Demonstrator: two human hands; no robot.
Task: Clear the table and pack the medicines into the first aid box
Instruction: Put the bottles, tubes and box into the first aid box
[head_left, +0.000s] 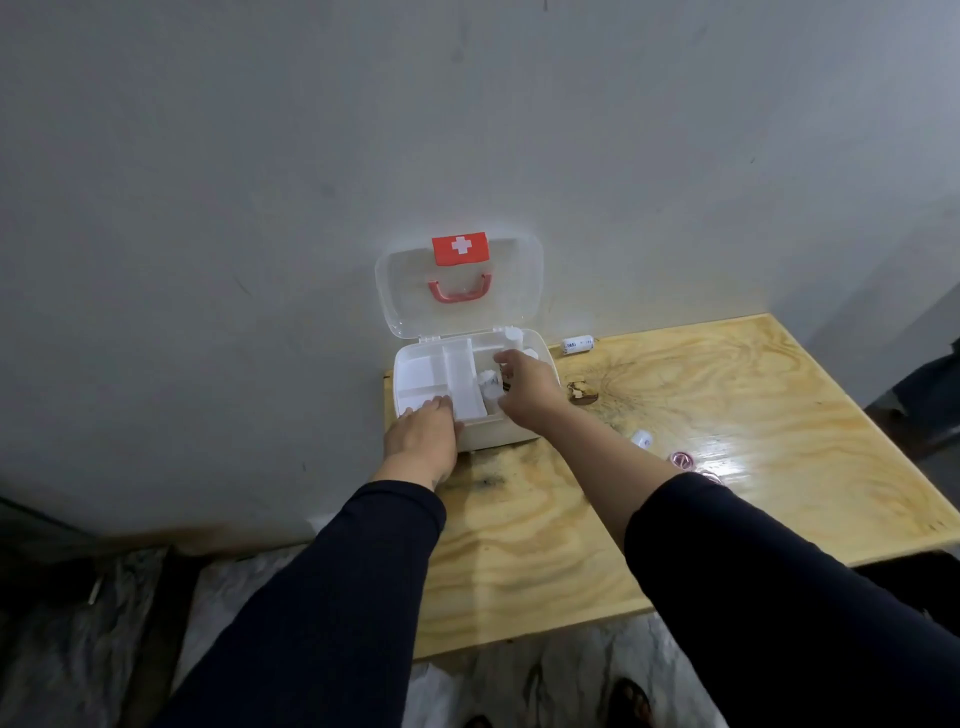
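The white first aid box (415, 366) stands open at the table's far left corner, its clear lid (514, 291) with a red cross and red handle leaning back against the wall. My left hand (423, 431) lies flat on the box's front left rim, holding nothing. Over the right compartment my right hand (527, 387) reaches in, fingers around a small white bottle (489, 382). Another white bottle (513, 336) stands at the box's back right. On the table lie a small white bottle (642, 439), a white roll (577, 343) by the wall, and pink foil blister packs (682, 459).
The wooden table (727, 395) stretches right from the box, against a grey wall. A small brown object (581, 392) lies just right of the box. A dark shape stands at the far right edge. My feet show on the floor below the table's near edge.
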